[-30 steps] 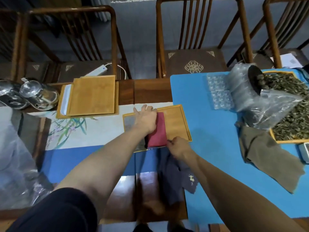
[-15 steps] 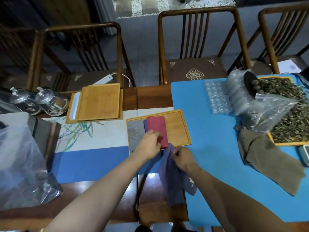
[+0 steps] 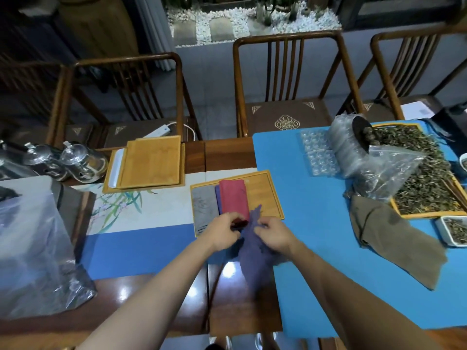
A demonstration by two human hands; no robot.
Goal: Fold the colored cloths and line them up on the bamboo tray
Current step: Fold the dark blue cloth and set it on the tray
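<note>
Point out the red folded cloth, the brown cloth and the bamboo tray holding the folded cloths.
red folded cloth point(image 3: 233, 198): head view, middle of its top face.
brown cloth point(image 3: 394, 238): head view, its flat middle.
bamboo tray point(image 3: 262, 195): head view, bare right part.

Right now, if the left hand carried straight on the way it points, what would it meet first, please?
Probably the folded red cloth on the bamboo tray: the left hand points up and away at its near end, though depth is hard to judge.
</note>
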